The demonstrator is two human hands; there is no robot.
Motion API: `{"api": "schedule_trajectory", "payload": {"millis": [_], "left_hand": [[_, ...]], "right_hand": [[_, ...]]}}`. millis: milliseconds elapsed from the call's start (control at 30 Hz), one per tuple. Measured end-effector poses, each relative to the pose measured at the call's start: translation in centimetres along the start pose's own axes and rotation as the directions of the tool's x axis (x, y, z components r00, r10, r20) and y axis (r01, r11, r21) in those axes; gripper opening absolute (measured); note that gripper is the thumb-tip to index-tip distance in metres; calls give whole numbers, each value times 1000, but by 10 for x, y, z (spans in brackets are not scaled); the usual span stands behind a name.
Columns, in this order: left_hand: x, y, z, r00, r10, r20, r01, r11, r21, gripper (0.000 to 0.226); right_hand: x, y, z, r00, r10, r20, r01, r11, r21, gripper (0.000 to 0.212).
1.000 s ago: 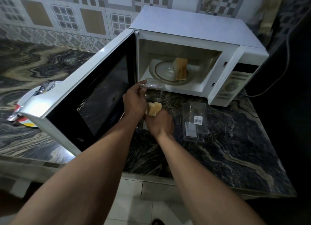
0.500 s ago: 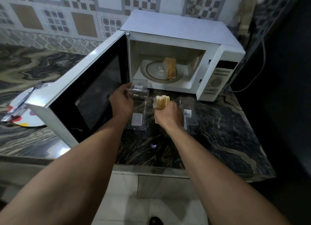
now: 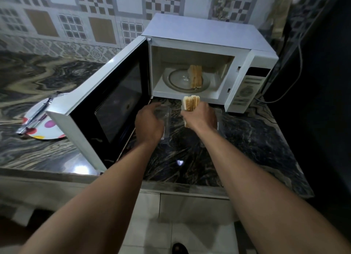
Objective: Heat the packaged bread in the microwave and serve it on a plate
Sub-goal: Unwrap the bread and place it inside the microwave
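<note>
On the dark marbled stone worktop (image 3: pixel 190 155), a white dotted plate (image 3: pixel 49 135) at the far left carried metal tongs (image 3: pixel 36 118). The left hand (image 3: pixel 149 124) lay over a clear plastic bread package (image 3: pixel 166 118); whether its fingers gripped it could not be told. Just beside it, the right hand (image 3: pixel 199 117) had its fingers clenched round a stack of pale bread slices (image 3: pixel 190 104), held upright before the white microwave oven (image 3: pixel 199 31). The black-windowed door (image 3: pixel 114 101) stood wide open. Inside, a second bread stack (image 3: pixel 196 77) stood on edge on the round glass turntable (image 3: pixel 178 80).

Bare arms, dark shoe.
The left hand (image 3: pixel 149 122) and right hand (image 3: pixel 199 117) join uncovered forearms (image 3: pixel 121 177), wrists bare; a dark rounded shoe (image 3: pixel 179 249) toe shows below.
</note>
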State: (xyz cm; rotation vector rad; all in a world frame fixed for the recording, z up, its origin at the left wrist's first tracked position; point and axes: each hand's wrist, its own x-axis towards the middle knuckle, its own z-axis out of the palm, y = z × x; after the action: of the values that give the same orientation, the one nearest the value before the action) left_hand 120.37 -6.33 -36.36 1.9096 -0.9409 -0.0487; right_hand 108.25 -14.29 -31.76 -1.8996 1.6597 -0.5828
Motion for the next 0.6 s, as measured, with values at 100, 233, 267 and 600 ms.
{"api": "schedule_trajectory", "payload": {"millis": [100, 233, 267, 600], "left_hand": [[-8, 12, 16, 981, 190, 28, -192, 977, 97, 39], [-20, 29, 44, 950, 214, 227, -222, 975, 11, 56], [-21, 30, 52, 939, 195, 285, -203, 979, -2, 60], [-9, 22, 117, 843, -22, 538, -160, 944, 290, 56]], "right_hand": [[10, -3, -13, 999, -31, -24, 31, 1000, -6, 33], [27, -5, -28, 997, -76, -19, 76, 997, -10, 32], [32, -6, -31, 996, -85, -9, 85, 996, -8, 31], [85, -9, -33, 992, -120, 24, 119, 992, 27, 25]]}}
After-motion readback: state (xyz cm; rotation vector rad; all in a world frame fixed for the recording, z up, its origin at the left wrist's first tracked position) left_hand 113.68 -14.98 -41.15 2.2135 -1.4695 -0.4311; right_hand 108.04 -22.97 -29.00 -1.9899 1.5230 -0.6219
